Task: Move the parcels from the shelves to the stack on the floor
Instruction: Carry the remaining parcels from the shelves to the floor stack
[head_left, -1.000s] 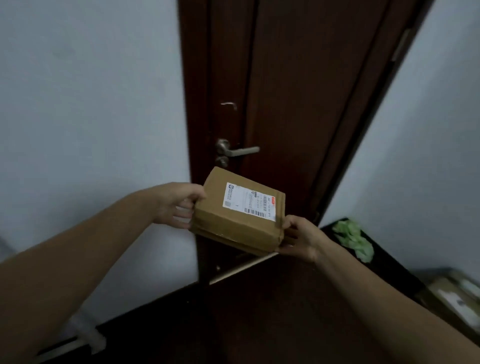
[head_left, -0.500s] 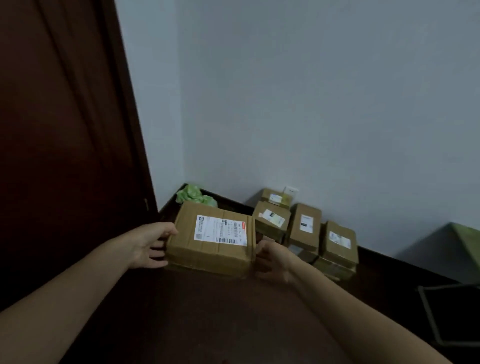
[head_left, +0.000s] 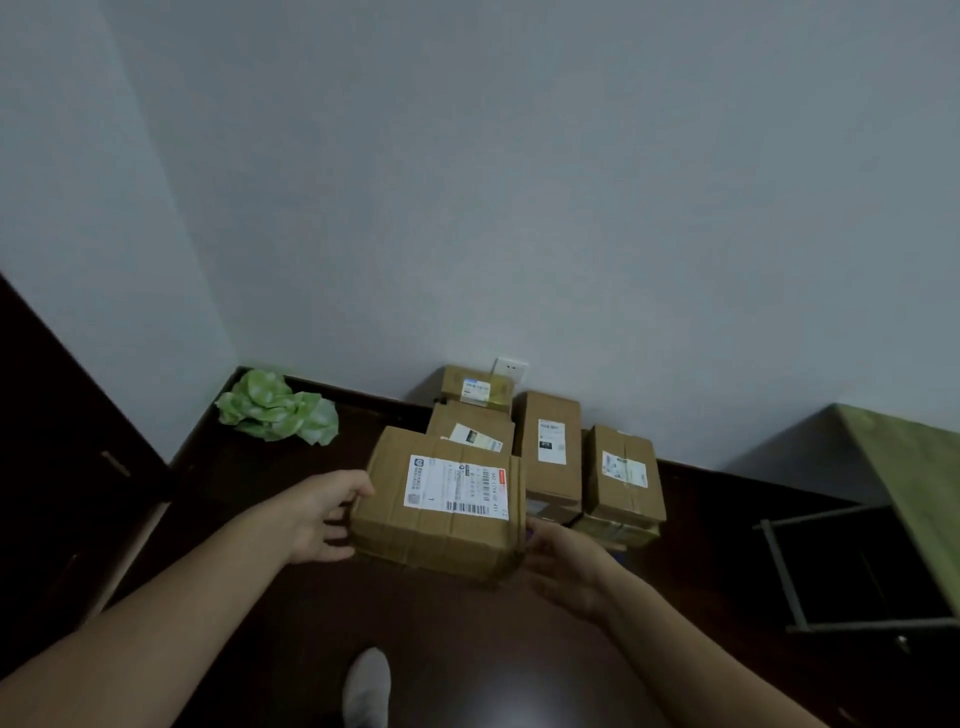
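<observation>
I carry a brown cardboard parcel (head_left: 405, 525) with a white shipping label, held level in front of me above the dark floor. My left hand (head_left: 322, 514) grips its left side, thumb on the top edge. My right hand (head_left: 566, 566) grips its right side from below. Just beyond the parcel, a stack of several brown parcels (head_left: 550, 452) stands on the floor against the white wall. The held parcel hides the front of the nearest one.
A crumpled green bag (head_left: 278, 408) lies in the floor corner at left. A dark door (head_left: 57, 441) fills the left edge. A green-topped table with a metal frame (head_left: 904, 493) stands at right. A wall socket (head_left: 510, 370) sits behind the stack. My shoe (head_left: 366, 686) shows below.
My view has swung right from the door to the corner with the stack. The stack is now nearer and centred, and the parcel stays in both hands.
</observation>
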